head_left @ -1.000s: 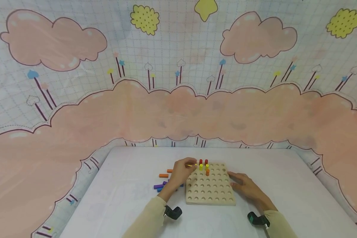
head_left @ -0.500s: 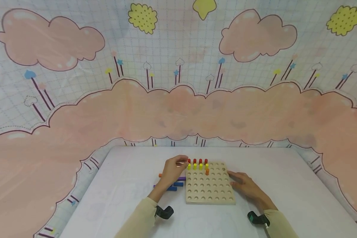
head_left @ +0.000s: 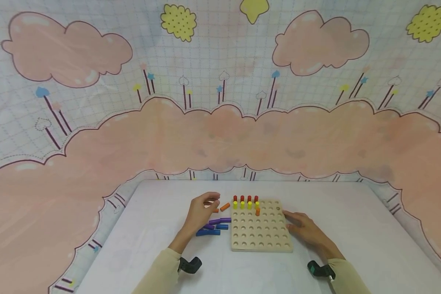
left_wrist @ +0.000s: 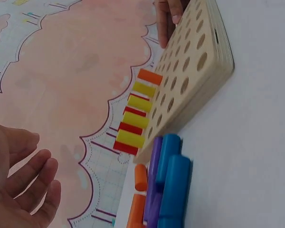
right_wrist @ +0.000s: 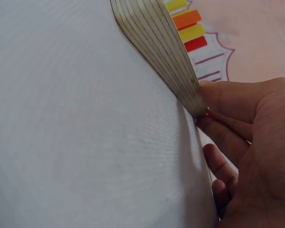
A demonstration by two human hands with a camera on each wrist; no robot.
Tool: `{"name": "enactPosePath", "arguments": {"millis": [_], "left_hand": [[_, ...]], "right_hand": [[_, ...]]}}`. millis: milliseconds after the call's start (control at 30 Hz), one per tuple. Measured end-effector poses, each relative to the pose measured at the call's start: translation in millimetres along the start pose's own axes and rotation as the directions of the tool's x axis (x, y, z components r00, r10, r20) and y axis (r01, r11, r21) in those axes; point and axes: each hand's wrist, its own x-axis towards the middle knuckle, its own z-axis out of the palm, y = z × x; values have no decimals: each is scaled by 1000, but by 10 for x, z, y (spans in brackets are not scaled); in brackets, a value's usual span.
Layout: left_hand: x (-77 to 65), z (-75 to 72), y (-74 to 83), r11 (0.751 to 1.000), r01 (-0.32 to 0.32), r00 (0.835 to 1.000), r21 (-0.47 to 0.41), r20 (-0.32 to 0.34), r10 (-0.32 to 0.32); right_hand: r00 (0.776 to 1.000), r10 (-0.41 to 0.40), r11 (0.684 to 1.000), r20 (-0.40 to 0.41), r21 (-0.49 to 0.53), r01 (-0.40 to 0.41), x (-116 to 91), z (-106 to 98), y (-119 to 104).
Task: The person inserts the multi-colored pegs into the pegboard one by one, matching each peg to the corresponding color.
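A wooden pegboard point(head_left: 262, 246) with rows of round holes lies on the table. Along its back stand several red pegs point(head_left: 249, 199), with several yellow pegs point(head_left: 249, 205) in the row before them. One orange peg point(head_left: 257, 212) stands in the third row. My left hand point(head_left: 198, 212) hovers left of the board over loose orange pegs point(head_left: 225, 207), its fingers loosely bent. Nothing shows between its fingers in the left wrist view. My right hand point(head_left: 308, 232) touches the board's right edge with thumb and fingertips, also seen at the board's corner in the right wrist view.
Purple pegs point(head_left: 225, 220) and blue pegs point(head_left: 210, 232) lie in a loose pile just left of the board, some touching each other. The white table point(head_left: 150, 228) ends at a wall hanging point(head_left: 220, 143) with printed clouds behind.
My left hand placed a yellow peg at the back-left of the board, let go, and moved left over the loose orange pegs. My right hand has stayed at the board's edge.
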Motion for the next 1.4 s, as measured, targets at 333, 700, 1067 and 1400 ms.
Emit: {"name": "enactPosePath", "arguments": {"millis": [333,700,1067,1400], "left_hand": [[-78,-190,-284,992,91,996,82,-12,-91],[-94,-337,-628,978,169,984,124,37,-175],[-58,-370,-791,964,203,970,170,101,-222],[-73,-392,-775,954,195,961,228,149,-232]], "right_hand": [[1000,1,1000,-4,6,-1,3,-10,30],[1000,29,1000,-4,9,-29,8,6,46],[1000,10,1000,-6,1,-10,5,-6,33],[1000,13,1000,-19,5,-13,22,10,44]]}}
